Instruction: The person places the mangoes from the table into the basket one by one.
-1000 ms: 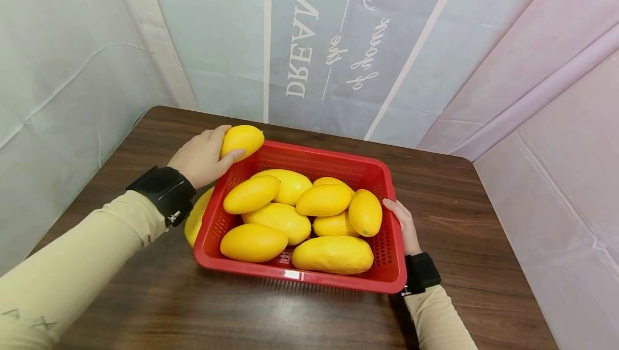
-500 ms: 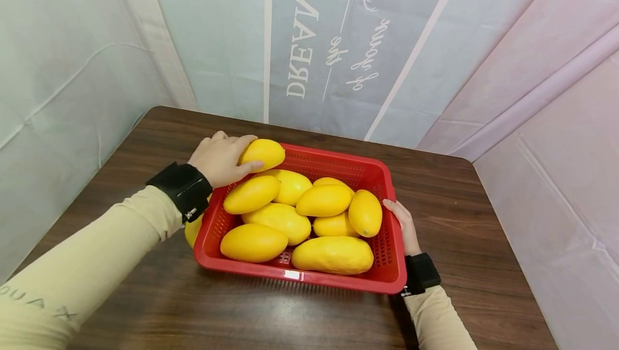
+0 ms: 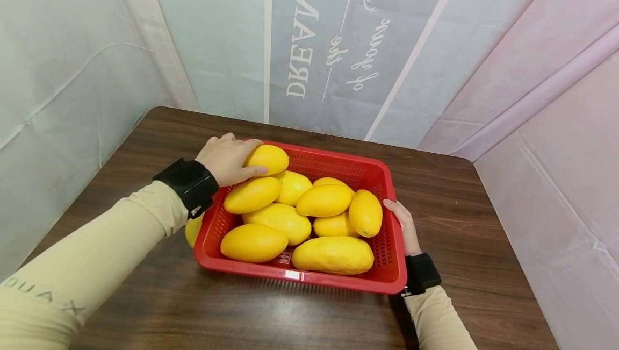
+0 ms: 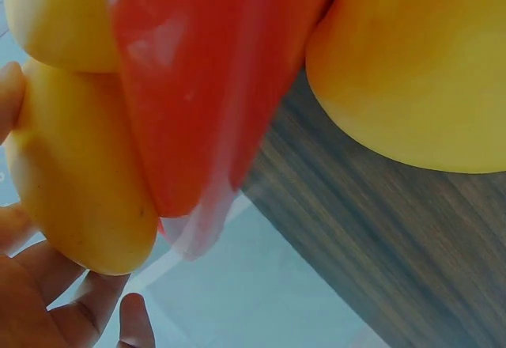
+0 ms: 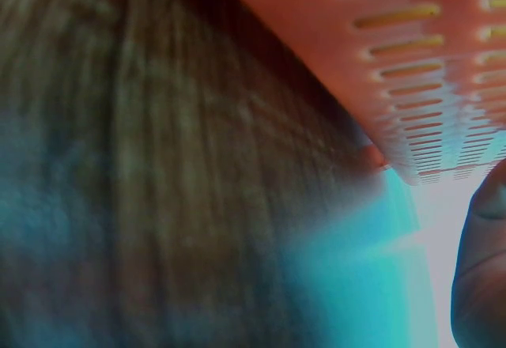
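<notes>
In the head view, my left hand (image 3: 223, 161) holds a yellow mango (image 3: 272, 159) at the back left corner of a red plastic basket (image 3: 338, 283). Thumb and fingers lie on either side of this mango, also seen in the left wrist view, where the held mango (image 4: 87, 174) is beside the basket's wall (image 4: 186, 79). Several more mangoes (image 3: 332, 255) lie in the basket, some on top of others. At the basket's right side, my right hand (image 3: 406, 227) grips the rim, fingertips over the edge. The right wrist view shows the slotted wall (image 5: 411, 71) and one finger (image 5: 484, 269).
Another mango (image 3: 192, 230) lies on the dark wooden table (image 3: 474, 264) outside the basket's left wall, partly hidden by it. A grey printed cloth (image 3: 333, 70) hangs behind the table, with pale sheets at both sides.
My left hand has carried its mango rightward and toward me, from above the basket's left back rim down inside the corner. The right hand and basket have stayed in place.
</notes>
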The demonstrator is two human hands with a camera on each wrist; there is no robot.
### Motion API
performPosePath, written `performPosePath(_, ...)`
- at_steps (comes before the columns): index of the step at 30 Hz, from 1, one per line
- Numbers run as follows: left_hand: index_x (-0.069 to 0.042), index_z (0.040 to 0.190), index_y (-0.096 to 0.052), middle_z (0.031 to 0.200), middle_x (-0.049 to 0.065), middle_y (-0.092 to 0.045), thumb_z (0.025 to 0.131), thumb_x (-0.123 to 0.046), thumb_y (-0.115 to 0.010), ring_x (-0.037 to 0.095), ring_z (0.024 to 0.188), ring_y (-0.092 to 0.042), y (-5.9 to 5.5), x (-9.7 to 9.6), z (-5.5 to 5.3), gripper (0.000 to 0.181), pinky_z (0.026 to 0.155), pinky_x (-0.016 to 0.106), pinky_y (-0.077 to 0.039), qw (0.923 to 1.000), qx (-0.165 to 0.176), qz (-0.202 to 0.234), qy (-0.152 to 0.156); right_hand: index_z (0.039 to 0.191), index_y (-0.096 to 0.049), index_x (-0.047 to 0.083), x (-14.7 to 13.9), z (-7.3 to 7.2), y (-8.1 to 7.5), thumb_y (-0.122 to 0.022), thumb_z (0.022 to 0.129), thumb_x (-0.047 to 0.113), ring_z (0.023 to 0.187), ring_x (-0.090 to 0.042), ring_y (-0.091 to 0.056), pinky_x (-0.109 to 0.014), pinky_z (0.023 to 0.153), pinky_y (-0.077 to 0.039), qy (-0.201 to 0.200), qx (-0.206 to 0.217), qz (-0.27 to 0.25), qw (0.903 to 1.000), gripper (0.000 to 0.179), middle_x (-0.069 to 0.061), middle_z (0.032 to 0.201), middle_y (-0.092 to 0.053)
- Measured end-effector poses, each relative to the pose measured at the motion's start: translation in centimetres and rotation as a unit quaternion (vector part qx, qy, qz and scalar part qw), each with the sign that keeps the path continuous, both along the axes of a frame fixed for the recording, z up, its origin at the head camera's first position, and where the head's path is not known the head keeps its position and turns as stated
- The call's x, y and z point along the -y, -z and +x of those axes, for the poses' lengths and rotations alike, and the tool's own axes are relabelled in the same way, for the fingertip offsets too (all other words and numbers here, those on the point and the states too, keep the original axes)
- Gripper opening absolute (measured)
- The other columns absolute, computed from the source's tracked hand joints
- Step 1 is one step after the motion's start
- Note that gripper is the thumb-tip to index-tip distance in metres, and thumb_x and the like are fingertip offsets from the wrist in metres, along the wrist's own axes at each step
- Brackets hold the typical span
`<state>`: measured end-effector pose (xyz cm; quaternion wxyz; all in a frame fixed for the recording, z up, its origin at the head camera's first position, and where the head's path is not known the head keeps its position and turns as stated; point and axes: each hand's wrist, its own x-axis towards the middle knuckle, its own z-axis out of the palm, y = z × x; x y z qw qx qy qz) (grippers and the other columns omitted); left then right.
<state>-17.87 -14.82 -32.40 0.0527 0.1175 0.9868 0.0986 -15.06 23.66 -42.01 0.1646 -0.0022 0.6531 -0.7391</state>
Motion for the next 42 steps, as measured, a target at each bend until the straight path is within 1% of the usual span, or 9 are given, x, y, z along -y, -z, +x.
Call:
performPosePath(5,-0.009,0.143,-0.050,0.126,0.017,-0.066,0.091,-0.052,-0.063,0.033,0.099,-0.051,0.0,-0.4,-0.4,0.069,0.085,0.047,-0.040,0.9998,0.005,-0.016,0.006,0.152,-0.030,0.012,0.0,-0.1,0.0,-0.034,0.106,0.042,0.103,-0.009,-0.065,-0.032,0.093,-0.056,-0.002,0.002,0.000,1.0000,0.054,0.009,0.118,-0.064)
performPosePath(10,-0.009,0.142,-0.050,0.124,0.016,-0.067,0.089,-0.054,-0.065,0.035,0.103,-0.053,0.2,-1.0,-0.8,0.071,0.087,0.048,-0.042,0.9986,0.010,-0.050,0.016,0.152,-0.030,0.013,-0.1,-0.1,0.1,-0.034,0.106,0.041,0.103,-0.008,-0.065,-0.032,0.093,-0.056,-0.003,0.003,-0.003,1.0000,0.054,0.008,0.118,-0.063)
performPosePath(13,-0.008,0.142,-0.050,0.123,0.017,-0.068,0.089,-0.053,-0.066,0.036,0.104,-0.054,0.2,-1.3,-0.8,0.071,0.087,0.047,-0.042,0.9974,0.012,-0.068,0.021,0.152,-0.029,0.012,0.0,-0.1,0.0,-0.034,0.107,0.041,0.103,-0.009,-0.065,-0.032,0.093,-0.056,-0.007,0.004,-0.005,1.0000,0.054,0.008,0.118,-0.063)
performPosePath(19,-0.006,0.140,-0.049,0.122,0.018,-0.067,0.090,-0.052,-0.065,0.036,0.104,-0.057,0.3,-1.7,-0.8,0.070,0.086,0.046,-0.043,0.9966,0.023,-0.076,0.021,0.151,-0.030,0.013,0.0,-0.1,0.0,-0.033,0.107,0.041,0.103,-0.009,-0.065,-0.032,0.093,-0.056,-0.006,0.005,-0.001,1.0000,0.053,0.008,0.118,-0.063)
performPosePath(24,-0.004,0.140,-0.048,0.125,0.018,-0.065,0.093,-0.052,-0.061,0.035,0.110,-0.060,0.2,-1.8,-0.9,0.068,0.093,0.052,-0.045,0.9967,0.049,-0.063,0.014,0.152,-0.030,0.014,0.0,0.0,0.0,-0.034,0.106,0.042,0.103,-0.009,-0.065,-0.033,0.093,-0.056,-0.004,0.008,0.002,1.0000,0.053,0.008,0.120,-0.062)
performPosePath(27,-0.003,0.144,-0.045,0.130,0.020,-0.062,0.095,-0.052,-0.058,0.035,0.118,-0.058,0.1,-1.8,-0.9,0.071,0.100,0.056,-0.045,0.9960,0.064,-0.061,0.012,0.152,-0.030,0.014,0.0,0.0,0.0,-0.034,0.106,0.042,0.104,-0.009,-0.065,-0.033,0.093,-0.056,-0.004,0.007,0.004,1.0000,0.053,0.008,0.120,-0.062)
performPosePath(33,-0.001,0.147,-0.042,0.133,0.021,-0.060,0.095,-0.050,-0.057,0.035,0.121,-0.058,-0.1,-1.7,-0.7,0.073,0.101,0.055,-0.049,0.9963,0.064,-0.055,0.018,0.151,-0.030,0.013,0.0,0.0,-0.1,-0.035,0.106,0.041,0.103,-0.009,-0.065,-0.032,0.093,-0.056,-0.001,0.002,0.008,1.0000,0.053,0.008,0.119,-0.063)
performPosePath(37,-0.001,0.143,-0.047,0.134,0.022,-0.059,0.095,-0.047,-0.060,0.035,0.120,-0.058,-0.5,-1.3,-0.5,0.069,0.103,0.054,-0.048,0.9974,0.065,-0.027,0.013,0.151,-0.030,0.014,0.0,0.1,-0.1,-0.035,0.106,0.042,0.103,-0.009,-0.065,-0.033,0.092,-0.056,0.001,0.006,0.008,0.9999,0.054,0.008,0.119,-0.062)
performPosePath(42,0.001,0.143,-0.047,0.138,0.026,-0.053,0.096,-0.037,-0.061,0.040,0.125,-0.053,-1.1,-0.4,-0.4,0.062,0.109,0.056,-0.042,0.9978,0.060,0.028,-0.007,0.153,-0.028,0.014,-0.1,0.0,-0.1,-0.034,0.106,0.042,0.105,-0.009,-0.064,-0.032,0.093,-0.056,-0.004,0.005,0.008,1.0000,0.054,0.008,0.120,-0.062)
